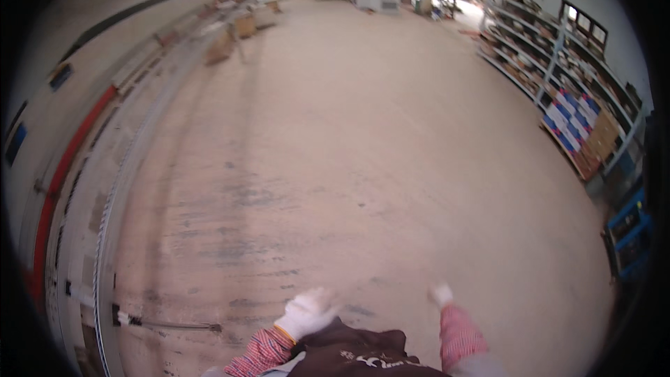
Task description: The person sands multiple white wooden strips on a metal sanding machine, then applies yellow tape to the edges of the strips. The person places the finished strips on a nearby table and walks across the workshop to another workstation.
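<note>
My left hand (309,312) wears a white glove and hangs in front of the dark brown apron (363,352), close to its upper left edge. Off to the right, my right hand (440,294), also in a white glove, is held out over the pale floor (391,167). Red-checked sleeves (460,335) cover both forearms. Both gloves are smeared by motion, so how the fingers are set does not show. I make out no object in either hand.
Along the left runs a long machine bed with a red rail (77,146); a thin rod (174,324) juts from it over the floor. Loaded metal shelves (551,56) line the right wall, with a blue-and-white patterned panel (572,122) leaning there. Cardboard boxes (244,26) stand farther off.
</note>
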Demonstrator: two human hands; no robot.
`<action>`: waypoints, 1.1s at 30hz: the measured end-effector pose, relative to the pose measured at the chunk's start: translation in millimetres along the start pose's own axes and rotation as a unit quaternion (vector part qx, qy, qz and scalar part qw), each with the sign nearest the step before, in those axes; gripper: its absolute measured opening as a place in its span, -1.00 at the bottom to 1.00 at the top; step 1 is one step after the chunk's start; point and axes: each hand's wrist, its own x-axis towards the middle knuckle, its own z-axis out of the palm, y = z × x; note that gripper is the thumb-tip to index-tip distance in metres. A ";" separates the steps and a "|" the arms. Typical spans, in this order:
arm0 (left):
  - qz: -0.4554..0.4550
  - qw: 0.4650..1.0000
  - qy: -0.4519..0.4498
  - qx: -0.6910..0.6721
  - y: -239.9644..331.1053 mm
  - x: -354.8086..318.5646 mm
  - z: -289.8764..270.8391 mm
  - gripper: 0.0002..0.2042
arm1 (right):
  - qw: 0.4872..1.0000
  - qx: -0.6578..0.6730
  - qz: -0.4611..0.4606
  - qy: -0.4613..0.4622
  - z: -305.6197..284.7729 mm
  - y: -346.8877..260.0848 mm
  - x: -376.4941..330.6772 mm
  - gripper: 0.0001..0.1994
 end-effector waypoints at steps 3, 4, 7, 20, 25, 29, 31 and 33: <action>-0.034 0.999 -0.027 0.012 -34.2 51.5 14.5 -0.66 | 0.918 0.389 0.052 0.065 -140.7 -88.6 88.9 -0.44; -0.042 0.997 -0.057 -0.010 -49.3 75.7 29.1 -0.67 | 0.889 0.449 0.034 0.078 -184.0 -126.5 102.2 -0.42; -0.044 0.981 -0.171 -0.085 -85.9 164.6 33.1 -0.65 | 0.909 0.397 -0.020 0.127 -210.8 -208.3 108.5 -0.59; -0.123 0.983 -0.129 -0.040 -236.5 397.9 -69.9 -0.66 | 0.553 0.661 0.473 -0.183 -65.2 -109.1 134.4 -0.70; -0.307 0.941 -0.140 -0.002 -306.7 500.6 -80.4 -0.53 | 0.689 0.561 0.411 -0.204 -107.0 -162.3 289.3 -0.78; -0.429 0.878 -0.213 0.007 -365.5 528.8 -93.9 -0.43 | 0.690 0.626 0.328 -0.157 -183.2 -225.0 464.3 -0.85; -0.449 0.874 -0.183 -0.044 -379.5 557.3 -103.1 -0.45 | 0.756 0.611 0.212 -0.102 -222.4 -249.6 558.5 -0.82; -0.447 0.878 -0.127 -0.117 -403.8 595.5 -95.3 -0.51 | 0.863 0.492 0.112 -0.027 -238.8 -246.2 665.6 -0.76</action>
